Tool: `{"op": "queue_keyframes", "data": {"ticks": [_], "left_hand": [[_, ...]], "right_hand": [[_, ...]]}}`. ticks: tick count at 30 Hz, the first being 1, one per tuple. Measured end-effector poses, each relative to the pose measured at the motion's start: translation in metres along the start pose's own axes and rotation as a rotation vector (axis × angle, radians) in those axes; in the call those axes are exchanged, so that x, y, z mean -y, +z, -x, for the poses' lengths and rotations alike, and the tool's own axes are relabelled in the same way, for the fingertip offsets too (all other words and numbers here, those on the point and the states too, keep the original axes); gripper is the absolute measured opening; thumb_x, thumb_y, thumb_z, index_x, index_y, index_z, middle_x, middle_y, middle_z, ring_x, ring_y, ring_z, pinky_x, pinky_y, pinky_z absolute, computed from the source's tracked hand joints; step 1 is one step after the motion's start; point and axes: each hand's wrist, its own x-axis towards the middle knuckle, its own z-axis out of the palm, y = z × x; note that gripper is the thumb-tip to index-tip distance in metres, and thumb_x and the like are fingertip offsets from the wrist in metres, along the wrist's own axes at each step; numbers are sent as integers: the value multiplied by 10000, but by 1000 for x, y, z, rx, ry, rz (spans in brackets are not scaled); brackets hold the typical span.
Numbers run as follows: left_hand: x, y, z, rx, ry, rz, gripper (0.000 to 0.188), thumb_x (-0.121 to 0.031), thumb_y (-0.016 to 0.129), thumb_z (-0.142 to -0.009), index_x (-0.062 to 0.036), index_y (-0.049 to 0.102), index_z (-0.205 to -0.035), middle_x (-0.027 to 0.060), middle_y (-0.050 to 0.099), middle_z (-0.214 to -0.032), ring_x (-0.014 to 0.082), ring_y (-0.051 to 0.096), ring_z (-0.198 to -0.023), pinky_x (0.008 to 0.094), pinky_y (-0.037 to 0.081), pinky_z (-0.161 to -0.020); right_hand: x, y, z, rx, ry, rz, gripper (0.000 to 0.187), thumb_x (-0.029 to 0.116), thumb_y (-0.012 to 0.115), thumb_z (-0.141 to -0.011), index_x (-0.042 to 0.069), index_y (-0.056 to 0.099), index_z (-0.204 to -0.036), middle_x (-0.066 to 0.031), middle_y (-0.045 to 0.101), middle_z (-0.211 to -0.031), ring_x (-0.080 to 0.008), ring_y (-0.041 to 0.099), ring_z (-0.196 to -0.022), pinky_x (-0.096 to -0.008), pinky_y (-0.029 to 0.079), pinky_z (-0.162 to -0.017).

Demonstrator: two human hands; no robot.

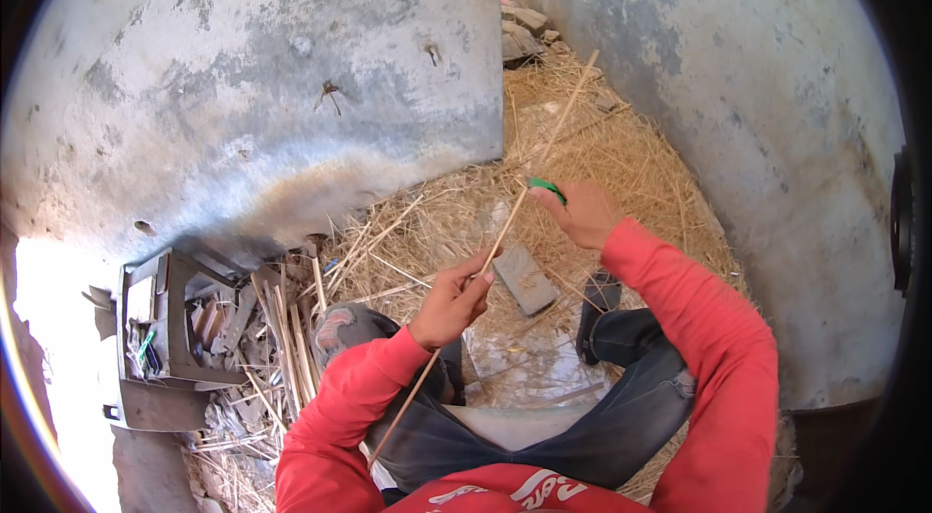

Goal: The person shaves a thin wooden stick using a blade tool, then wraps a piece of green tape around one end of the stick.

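A long thin wooden stick [412, 393] runs slantwise from beside my left thigh up toward the gap between the walls. My left hand [452, 301] is closed around its middle, thumb along it. Farther up, my right hand [585, 214] is closed on a small green tool [547, 189], which meets the stick; its working edge is too small to make out. Beyond the tool the stick looks paler and wider. Both hands are apart, in front of my bent knees.
Straw-like shavings [621, 164] cover the floor, with a grey brick [525, 280] between my feet. At left stand a dark frame-like box [180, 319] and a bundle of sticks [296, 333]. Grey walls [291, 47] rise ahead and at right; stones [524, 33] lie in the far corner.
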Motion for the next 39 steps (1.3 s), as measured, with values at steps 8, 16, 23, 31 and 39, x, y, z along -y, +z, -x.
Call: {"op": "queue_keyframes", "data": {"ticks": [8,16,23,31,39], "left_hand": [[-1,-7,-1,-11,-38,225,454,-165,482,-1059,-61,419,-1496,-74,334,-600,33,293,-461,223,256,-424],[-3,-3,7,12,-23,26,477,-145,474,-1044,-45,400,-1505,-76,296,-602,35,257,-471,223,244,-438],[-1,-7,9,6,-18,33,478,-154,470,-1049,-46,397,-1508,-74,318,-612,35,281,-483,222,261,-454],[-3,-8,20,174,-108,204,474,-182,464,-1052,-56,405,-1505,-75,282,-602,40,259,-477,219,244,-455],[-4,2,6,167,-67,127,487,-198,468,-1066,-82,374,-1529,-77,296,-614,33,280,-492,210,265,-465]], "right_hand": [[32,41,28,139,-129,39,593,577,426,-999,47,691,-1030,-251,643,-732,-443,648,-738,-526,502,-690],[-6,7,3,-38,-3,117,604,582,433,-993,32,680,-958,-241,643,-732,-438,637,-725,-531,483,-673],[8,12,9,-112,-87,160,553,541,466,-999,37,679,-917,-222,625,-694,-410,624,-661,-499,480,-633],[-43,-38,-2,-574,-135,312,536,575,521,-969,56,644,-909,-104,562,-634,-252,547,-528,-396,425,-503],[-8,-17,13,-456,-246,-224,454,455,798,-820,34,690,-952,-39,530,-603,-129,506,-547,-309,428,-528]]}}
